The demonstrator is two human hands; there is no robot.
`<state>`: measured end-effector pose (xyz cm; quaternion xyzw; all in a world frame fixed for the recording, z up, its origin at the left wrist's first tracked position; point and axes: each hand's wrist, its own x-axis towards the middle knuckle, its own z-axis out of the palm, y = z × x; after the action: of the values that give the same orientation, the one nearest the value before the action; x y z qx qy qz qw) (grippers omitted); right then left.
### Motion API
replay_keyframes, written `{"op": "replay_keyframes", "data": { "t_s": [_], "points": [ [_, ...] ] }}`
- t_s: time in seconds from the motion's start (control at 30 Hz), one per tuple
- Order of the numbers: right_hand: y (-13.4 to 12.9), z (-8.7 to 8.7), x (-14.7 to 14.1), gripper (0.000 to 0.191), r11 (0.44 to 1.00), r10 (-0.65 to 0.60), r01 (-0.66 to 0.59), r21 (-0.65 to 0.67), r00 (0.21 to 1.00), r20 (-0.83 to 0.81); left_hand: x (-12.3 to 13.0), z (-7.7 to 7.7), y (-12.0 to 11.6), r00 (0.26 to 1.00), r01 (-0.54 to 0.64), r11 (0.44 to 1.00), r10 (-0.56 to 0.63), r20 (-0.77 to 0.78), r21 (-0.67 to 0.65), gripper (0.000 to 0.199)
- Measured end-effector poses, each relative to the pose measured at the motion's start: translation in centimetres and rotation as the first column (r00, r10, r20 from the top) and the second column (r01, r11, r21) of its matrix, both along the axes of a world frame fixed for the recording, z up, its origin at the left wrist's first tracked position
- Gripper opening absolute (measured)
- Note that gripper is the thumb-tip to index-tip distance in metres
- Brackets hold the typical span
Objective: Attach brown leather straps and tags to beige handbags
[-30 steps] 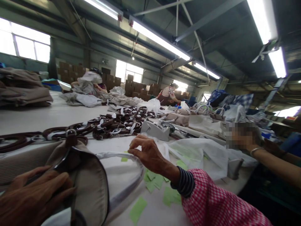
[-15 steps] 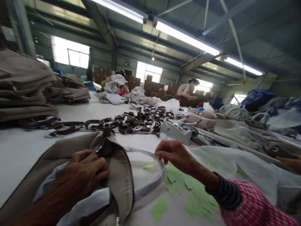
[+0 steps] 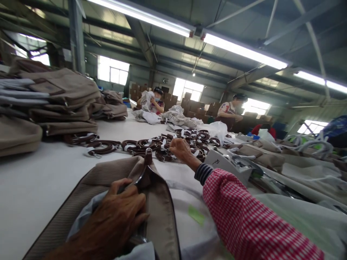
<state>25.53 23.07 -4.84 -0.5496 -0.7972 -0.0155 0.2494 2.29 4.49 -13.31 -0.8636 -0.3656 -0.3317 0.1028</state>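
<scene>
While the left hand [image 3: 119, 209] lies over the open mouth of a taupe bag [image 3: 161, 206], fingers bent and slightly spread, the right hand [image 3: 181, 150] is out at the heap of brown straps [image 3: 159, 154], its fingers curled in close together; whether it pinches a strap, you cannot tell from here, nor whether the left hand grips any cloth beneath it; the bag, front and left of centre, rests on the white table [image 3: 24, 195], its metal ring [image 3: 148, 151] standing up at the top corner; just right of the straps sits a grey tape dispenser [image 3: 227, 164], near the red checked sleeve [image 3: 244, 206]; one green slip [image 3: 195, 215] shows between bag and sleeve; over on the left, there's a big stack of bags [image 3: 62, 94], one upon another; and across the table, one co-worker [image 3: 159, 105] holds up pale cloth [image 3: 147, 101], with another co-worker [image 3: 227, 112] farther right.
</scene>
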Motion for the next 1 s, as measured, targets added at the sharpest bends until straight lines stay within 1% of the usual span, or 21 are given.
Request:
{"op": "replay_keyframes", "data": {
  "t_s": [0.07,0.13,0.2,0.3,0.4,0.47,0.5,0.6,0.67,0.73,0.8,0.83,0.9,0.93,1.0],
  "points": [
    [0.6,-0.4,-1.8,0.016,0.999,0.037,-0.041,0.032,0.993,0.112,0.1,0.6,-0.2,1.0,0.023,0.999,-0.023,0.0,0.039,0.017],
    [1.3,-1.0,-3.2,0.017,0.994,0.09,-0.1,0.034,0.97,0.225,0.2,1.1,-0.4,0.999,0.036,0.996,-0.037,0.007,0.08,0.018],
    [2.0,-1.8,-4.2,0.019,0.987,0.144,-0.159,0.021,0.936,0.322,0.3,1.2,-0.5,0.998,0.054,0.994,-0.056,0.011,0.098,0.019],
    [2.6,-3.1,-4.9,0.024,0.977,0.186,-0.212,0.02,0.893,0.411,0.4,0.4,-0.3,0.996,0.06,0.996,-0.064,0.064,0.059,0.018],
    [2.8,-3.7,-4.9,0.028,0.977,0.168,-0.209,0.051,0.889,0.425,0.4,-0.9,0.0,0.991,0.04,0.999,-0.042,0.13,0.019,0.019],
    [2.8,-3.4,-4.4,0.026,0.982,0.126,-0.172,0.083,0.909,0.396,0.3,-1.4,0.1,0.992,0.029,0.999,-0.027,0.126,-0.017,0.018],
    [2.8,-2.9,-4.0,0.024,0.985,0.096,-0.143,0.102,0.924,0.371,0.2,-1.6,0.2,0.993,0.026,0.999,-0.022,0.114,-0.034,0.017],
    [2.1,-0.6,-2.2,0.019,0.987,-0.002,-0.041,0.154,0.963,0.269,0.1,-1.8,0.4,0.996,0.008,0.999,-0.005,0.094,-0.032,0.015],
    [0.7,1.3,-0.6,0.016,0.983,-0.037,-0.001,0.181,0.978,0.204,0.0,-1.9,0.4,0.996,0.001,1.0,0.001,0.084,-0.028,0.016],
    [-1.5,2.7,1.1,0.014,0.98,-0.04,0.007,0.199,0.986,0.162,0.0,-1.9,0.5,0.998,-0.004,0.999,0.007,0.068,-0.04,0.02],
    [-4.4,3.3,2.9,0.017,0.975,0.004,-0.034,0.219,0.991,0.136,-0.2,-1.7,0.6,0.999,-0.017,0.999,0.018,0.042,-0.036,0.022],
    [-6.0,3.0,3.9,0.02,0.969,0.049,-0.077,0.233,0.991,0.126,-0.4,-1.5,0.6,0.999,-0.029,0.999,0.03,0.022,-0.026,0.022],
    [-8.9,1.7,5.8,0.024,0.952,0.167,-0.191,0.24,0.979,0.117,-1.2,-1.2,0.8,0.998,-0.054,0.998,0.054,-0.012,0.006,0.022],
    [-10.2,0.7,6.8,0.025,0.945,0.223,-0.244,0.216,0.968,0.119,-1.7,-1.0,1.0,0.998,-0.058,0.998,0.059,-0.028,0.016,0.023],
    [-12.1,-1.6,8.7,0.027,0.948,0.293,-0.305,0.088,0.947,0.131,-3.0,-0.6,1.4,0.997,-0.052,0.999,0.051,-0.063,-0.01,0.023]
  ]
}}
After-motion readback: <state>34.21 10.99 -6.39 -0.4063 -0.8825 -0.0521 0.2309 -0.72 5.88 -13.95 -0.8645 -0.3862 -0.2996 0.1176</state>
